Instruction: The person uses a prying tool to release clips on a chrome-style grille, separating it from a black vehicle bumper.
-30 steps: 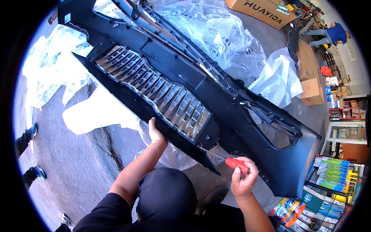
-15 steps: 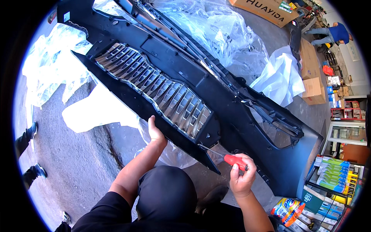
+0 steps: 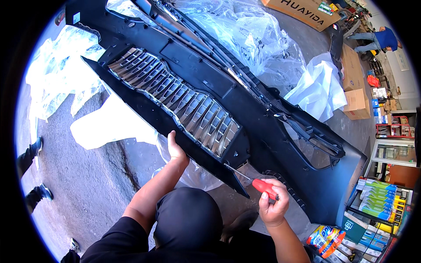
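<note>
A large black car bumper (image 3: 272,144) lies diagonally across the view, its inner side up, with a chrome-slatted grille (image 3: 175,101) set in it. My left hand (image 3: 177,151) is closed on the near black edge below the grille, thumb pointing along it. My right hand (image 3: 274,204), lower right of the bumper's near strip, grips a red-handled screwdriver (image 3: 264,187). Its thin shaft reaches up-left to the bumper by the grille's lower right corner; whether the tip sits in a fastener is too small to tell.
Plastic wrap (image 3: 250,44) and white foam sheet (image 3: 105,125) surround the bumper. Cardboard boxes (image 3: 356,105), a person in blue (image 3: 386,39) and shelves of packages (image 3: 377,199) line the right. Another person's legs (image 3: 28,155) show at left. A dark rounded shape (image 3: 188,219) fills the bottom middle.
My right hand and the screwdriver handle have shifted slightly left and tilted a little. My left hand is almost unmoved. The person in blue has moved slightly rightward.
</note>
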`<action>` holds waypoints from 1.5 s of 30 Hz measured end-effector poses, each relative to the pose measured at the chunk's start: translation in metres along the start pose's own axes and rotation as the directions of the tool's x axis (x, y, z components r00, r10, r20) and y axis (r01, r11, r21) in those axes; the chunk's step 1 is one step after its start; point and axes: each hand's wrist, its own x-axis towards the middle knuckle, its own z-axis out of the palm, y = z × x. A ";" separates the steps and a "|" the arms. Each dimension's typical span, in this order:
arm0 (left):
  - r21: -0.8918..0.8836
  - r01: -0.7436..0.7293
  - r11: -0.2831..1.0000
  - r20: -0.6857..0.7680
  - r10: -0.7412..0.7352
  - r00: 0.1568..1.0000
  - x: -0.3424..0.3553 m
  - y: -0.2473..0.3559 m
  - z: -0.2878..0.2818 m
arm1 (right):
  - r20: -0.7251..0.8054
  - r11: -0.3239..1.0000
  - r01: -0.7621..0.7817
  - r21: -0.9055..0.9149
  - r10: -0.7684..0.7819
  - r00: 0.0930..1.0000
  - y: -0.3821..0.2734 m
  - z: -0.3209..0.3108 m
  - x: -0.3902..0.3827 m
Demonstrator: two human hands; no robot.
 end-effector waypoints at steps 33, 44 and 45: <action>-0.034 0.039 0.999 -0.039 -0.040 0.998 -0.010 0.005 0.010 | 0.573 0.921 0.132 -0.367 0.112 0.812 -0.052 -0.020 0.073; -0.026 0.053 0.998 -0.003 -0.053 0.999 -0.009 0.002 0.005 | 0.589 0.887 0.061 -0.458 0.251 0.768 -0.048 -0.024 0.076; -0.011 0.061 0.998 -0.007 -0.061 0.998 -0.010 0.003 0.006 | 0.581 0.881 0.061 -0.469 0.256 0.772 -0.042 -0.026 0.077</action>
